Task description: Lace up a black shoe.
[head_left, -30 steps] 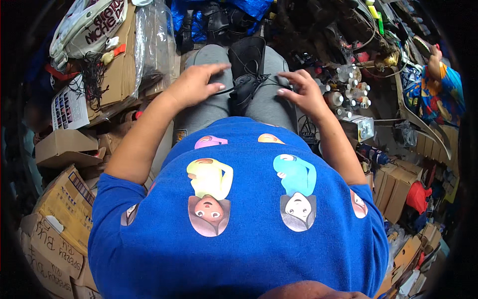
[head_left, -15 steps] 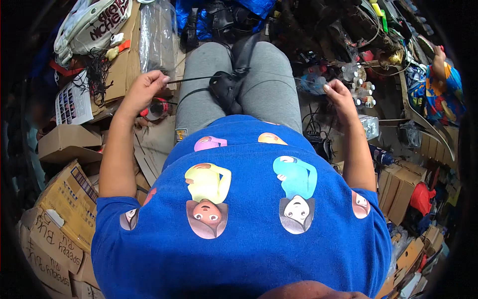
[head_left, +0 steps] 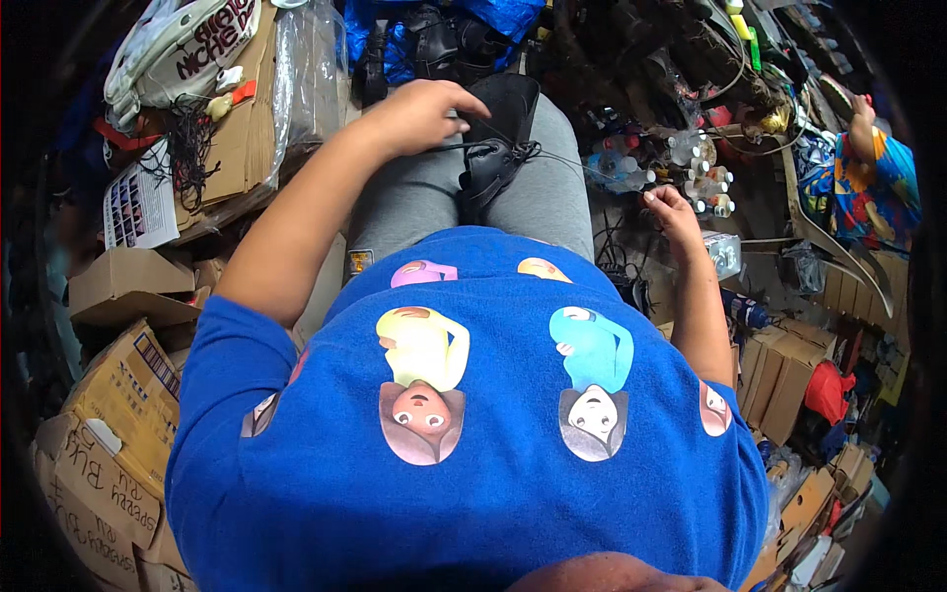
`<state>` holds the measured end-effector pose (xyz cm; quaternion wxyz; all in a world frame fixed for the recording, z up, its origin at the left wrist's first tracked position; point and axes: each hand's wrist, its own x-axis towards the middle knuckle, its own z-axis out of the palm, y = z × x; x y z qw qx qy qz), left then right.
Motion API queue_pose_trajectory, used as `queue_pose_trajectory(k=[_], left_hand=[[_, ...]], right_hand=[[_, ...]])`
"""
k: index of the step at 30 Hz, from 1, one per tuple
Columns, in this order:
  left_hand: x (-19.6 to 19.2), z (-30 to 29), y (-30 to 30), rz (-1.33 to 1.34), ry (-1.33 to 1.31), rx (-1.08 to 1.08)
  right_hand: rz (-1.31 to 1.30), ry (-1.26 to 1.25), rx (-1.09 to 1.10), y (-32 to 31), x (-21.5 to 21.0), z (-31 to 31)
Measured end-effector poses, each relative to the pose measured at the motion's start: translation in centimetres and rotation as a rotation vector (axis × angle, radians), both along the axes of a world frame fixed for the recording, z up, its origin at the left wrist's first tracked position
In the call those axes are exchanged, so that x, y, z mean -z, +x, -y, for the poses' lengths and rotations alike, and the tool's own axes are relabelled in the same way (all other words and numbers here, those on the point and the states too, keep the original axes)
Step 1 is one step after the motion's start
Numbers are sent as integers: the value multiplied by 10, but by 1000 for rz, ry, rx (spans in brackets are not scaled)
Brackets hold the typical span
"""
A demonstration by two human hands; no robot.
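Observation:
A black shoe (head_left: 490,166) lies across my lap between my thighs, its dark sole side toward the far end. My left hand (head_left: 419,116) is over my left thigh beside it, index finger stretched toward the shoe and thumb apart. A dark cord or strap passes just below that hand to the shoe; the other fingers are partly hidden. Out to the right, my right hand (head_left: 675,215) is closed in a pinch on a thin dark thread (head_left: 564,159), which runs from a knot-like tangle at the shoe's right side.
More black shoes (head_left: 434,44) lie on a blue sheet at the far end. Several plastic bottles (head_left: 708,183) stand beyond my right hand. Cardboard boxes (head_left: 133,286) pile up on the left, with a white bag (head_left: 178,59) farther off. Another person's arm (head_left: 862,133) shows at far right.
My left hand has let go of the stretched cord and swung right and away from me to the shoe. The shoe has turned and shifted right; my right hand has dropped slightly nearer.

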<state>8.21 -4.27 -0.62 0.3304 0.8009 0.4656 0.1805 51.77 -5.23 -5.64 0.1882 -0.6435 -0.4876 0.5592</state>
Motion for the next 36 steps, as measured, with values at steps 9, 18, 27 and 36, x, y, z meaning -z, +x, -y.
queue_pose_trajectory(k=[9,18,27,36], left_hand=[[9,-15,8,-64,-185,104],[-7,25,-196,-49,-134,-411],[-15,21,-93,310,105,-539],[-11,-22,45,15,-89,85]], right_hand=[[56,19,40,12,7,2],[38,35,31,32,22,3],[150,63,43,7,-11,-19],[-44,432,-450,-144,-49,-34]])
